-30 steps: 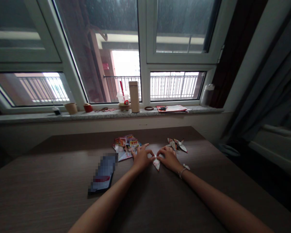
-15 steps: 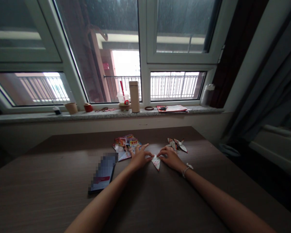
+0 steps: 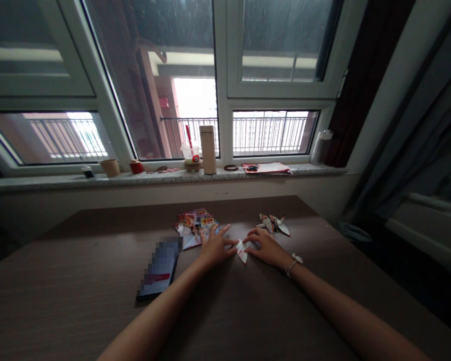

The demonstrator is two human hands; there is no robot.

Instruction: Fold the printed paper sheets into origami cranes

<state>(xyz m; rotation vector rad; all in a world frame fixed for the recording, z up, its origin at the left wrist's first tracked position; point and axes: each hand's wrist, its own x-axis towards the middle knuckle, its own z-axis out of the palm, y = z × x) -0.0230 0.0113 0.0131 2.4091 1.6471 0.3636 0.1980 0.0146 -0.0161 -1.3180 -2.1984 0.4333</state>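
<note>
A small piece of folded paper (image 3: pixel 242 253), white with red print, lies on the brown table with a pointed end toward me. From the left, my left hand (image 3: pixel 214 247) holds its edge with thumb and index finger, while the other fingers spread outward. On the opposite side my right hand (image 3: pixel 266 247), a pale bracelet at the wrist, grips the paper between thumb and fingers. Just beyond that hand sit folded paper figures (image 3: pixel 280 226) with pointed wings. Colourful printed sheets (image 3: pixel 190 234) lie piled behind my left hand.
A phone (image 3: pixel 161 271), its screen partly pixelated, lies left of my left forearm on the table (image 3: pixel 78 281). Along the stone windowsill (image 3: pixel 165 178) stand a beige flask (image 3: pixel 208 150), a lidded cup with a red straw (image 3: pixel 190 150), a paper cup (image 3: pixel 110 168) and scissors (image 3: pixel 251 168).
My fingers have shifted slightly on the folded paper. The right thumb has moved a little toward me along its edge, and the left fingers have come lower. Other things stay put.
</note>
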